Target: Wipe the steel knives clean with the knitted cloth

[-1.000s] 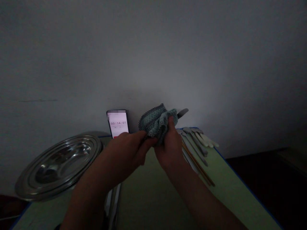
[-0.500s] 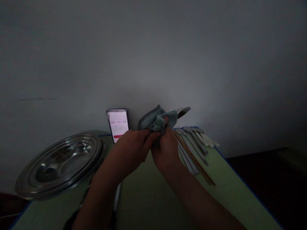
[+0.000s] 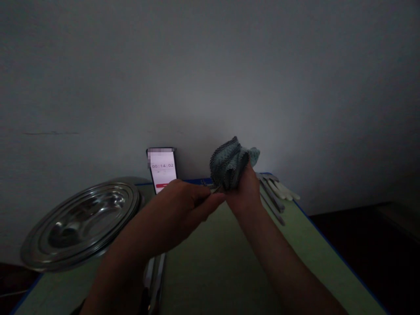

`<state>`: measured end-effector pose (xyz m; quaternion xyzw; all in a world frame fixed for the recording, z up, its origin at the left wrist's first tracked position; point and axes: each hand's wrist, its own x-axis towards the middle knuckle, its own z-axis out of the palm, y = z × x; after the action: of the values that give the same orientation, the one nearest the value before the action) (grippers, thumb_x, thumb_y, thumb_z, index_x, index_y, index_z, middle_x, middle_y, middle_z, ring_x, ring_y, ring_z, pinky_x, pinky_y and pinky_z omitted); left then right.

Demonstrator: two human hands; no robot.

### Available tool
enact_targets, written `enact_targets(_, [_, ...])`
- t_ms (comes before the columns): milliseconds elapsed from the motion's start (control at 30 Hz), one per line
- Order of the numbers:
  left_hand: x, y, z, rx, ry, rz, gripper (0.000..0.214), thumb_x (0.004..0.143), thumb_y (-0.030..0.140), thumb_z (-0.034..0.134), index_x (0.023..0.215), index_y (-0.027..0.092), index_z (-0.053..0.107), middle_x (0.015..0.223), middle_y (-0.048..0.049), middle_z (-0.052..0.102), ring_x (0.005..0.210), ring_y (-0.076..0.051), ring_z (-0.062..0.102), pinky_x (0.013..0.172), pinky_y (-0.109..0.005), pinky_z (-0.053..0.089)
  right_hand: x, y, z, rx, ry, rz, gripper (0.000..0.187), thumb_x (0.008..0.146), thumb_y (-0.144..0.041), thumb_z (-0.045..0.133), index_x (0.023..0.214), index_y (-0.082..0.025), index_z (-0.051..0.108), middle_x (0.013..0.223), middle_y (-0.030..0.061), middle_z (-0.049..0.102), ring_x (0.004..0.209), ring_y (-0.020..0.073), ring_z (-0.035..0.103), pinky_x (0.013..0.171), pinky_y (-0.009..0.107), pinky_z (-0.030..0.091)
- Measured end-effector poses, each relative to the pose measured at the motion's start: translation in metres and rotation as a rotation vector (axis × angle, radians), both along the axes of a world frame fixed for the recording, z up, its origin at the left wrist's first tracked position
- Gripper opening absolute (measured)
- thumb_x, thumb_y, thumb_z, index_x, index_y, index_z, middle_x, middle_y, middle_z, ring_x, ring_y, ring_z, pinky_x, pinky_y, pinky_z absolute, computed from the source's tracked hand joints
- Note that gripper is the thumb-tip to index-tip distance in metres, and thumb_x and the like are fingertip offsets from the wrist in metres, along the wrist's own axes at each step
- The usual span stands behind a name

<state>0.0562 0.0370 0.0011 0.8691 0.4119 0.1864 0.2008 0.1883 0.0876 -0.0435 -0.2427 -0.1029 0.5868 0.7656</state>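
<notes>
My left hand pinches the thin handle end of a piece of metal cutlery between thumb and fingers. The rest of that piece runs into a bunched grey-blue cloth with a dark checked side, so its kind is hidden. My right hand is closed around the cloth, just right of my left hand. Both hands are held above the green table. To the right of my right hand lie several metal utensils, partly covered by my hand and forearm.
Stacked oval metal dishes stand at the left. A phone showing a timer leans on the wall. White-handled utensils lie near the table's right edge. More metal cutlery lies beside my left forearm.
My right hand and the cloth have moved right, covering the chopsticks. The cutlery tip no longer sticks out of the cloth; its handle end now shows in my left hand.
</notes>
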Motion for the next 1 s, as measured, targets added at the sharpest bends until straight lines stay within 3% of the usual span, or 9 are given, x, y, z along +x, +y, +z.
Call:
enact_targets(167, [-0.023,-0.005,0.003,-0.184,0.104,-0.004,0.046,0.089,0.048,0.042,0.056,0.017,0.052,0.046,0.0056,0.042,0.041,-0.006,0.038,0.038,-0.017,0.025,0.03,0.015,0.0,0.056,-0.021,-0.078,0.035,0.091,-0.038,0.036,0.072,-0.023,0.062,0.075,-0.0042,0.067,0.074,0.0108,0.061,0.08,0.028,0.048])
enact_targets(367, [-0.042,-0.002,0.005,-0.353,0.057,0.02,0.041,0.088,0.045,0.043,0.06,0.019,0.058,0.049,0.0036,0.052,0.043,-0.009,0.044,0.039,-0.018,0.031,0.05,0.02,0.003,0.075,-0.019,-0.084,0.039,0.091,-0.042,0.035,0.076,-0.023,0.065,0.079,-0.0033,0.068,0.075,0.0106,0.062,0.08,0.029,0.049])
enact_targets(600, [-0.027,0.016,-0.019,-0.232,0.1,0.074,0.032,0.087,0.041,0.04,0.073,0.019,0.058,0.065,-0.0004,0.06,0.059,-0.014,0.054,0.055,-0.023,0.041,0.016,0.008,0.003,0.017,-0.002,-0.243,0.026,0.087,-0.042,0.049,0.091,-0.02,0.063,0.093,-0.0001,0.07,0.089,0.012,0.064,0.086,0.032,0.049])
enact_targets(700, [-0.018,0.022,-0.027,-0.226,0.057,0.032,0.035,0.088,0.044,0.037,0.071,0.019,0.053,0.063,0.0016,0.054,0.058,-0.013,0.05,0.053,-0.023,0.039,0.002,0.001,0.002,0.033,-0.031,-0.194,0.028,0.085,-0.043,0.052,0.094,-0.019,0.062,0.096,0.0014,0.07,0.087,0.0125,0.065,0.083,0.031,0.051])
enact_targets(800, [-0.016,0.025,-0.029,-0.214,0.009,0.079,0.039,0.09,0.045,0.034,0.068,0.019,0.052,0.06,0.0028,0.049,0.055,-0.012,0.047,0.052,-0.022,0.038,-0.009,-0.003,0.0,0.039,-0.045,-0.135,0.029,0.085,-0.044,0.051,0.096,-0.019,0.062,0.095,0.0017,0.07,0.084,0.0118,0.066,0.08,0.029,0.052])
enact_targets(1000, [-0.008,0.026,-0.029,-0.126,-0.016,0.119,0.028,0.085,0.029,0.037,0.076,0.018,0.06,0.07,-0.0032,0.062,0.066,-0.017,0.057,0.062,-0.026,0.044,-0.035,-0.012,-0.011,-0.038,-0.093,-0.03,0.028,0.086,-0.042,0.05,0.095,-0.018,0.061,0.094,0.0027,0.069,0.08,0.0122,0.066,0.076,0.028,0.053])
